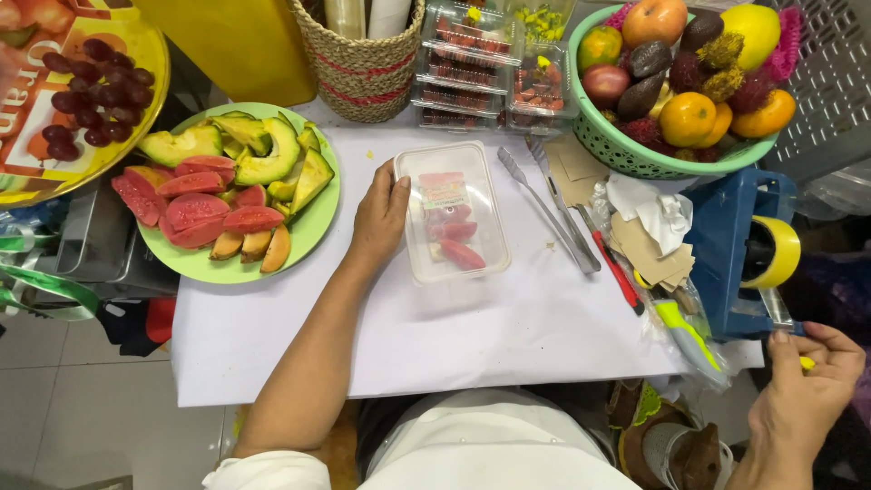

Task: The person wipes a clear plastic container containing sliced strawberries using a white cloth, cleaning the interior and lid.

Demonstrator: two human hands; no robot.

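A clear plastic lidded box (451, 213) lies on the white paper-covered table (508, 336), with red fruit slices and a small label inside. My left hand (381, 213) rests flat against the box's left side, fingers apart, steadying it. My right hand (803, 386) is low at the right, off the table, pinching the free end of tape from a yellow tape roll (769, 251) on a blue dispenser (730, 254).
A green plate (313, 231) of cut avocado, red guava and papaya slices sits left. Metal tongs (549, 213) and a red-handled knife (610, 263) lie right of the box. A green basket (626, 154) of whole fruit, packed boxes (472, 63), a woven basket (363, 63) and grapes (95, 100) stand behind.
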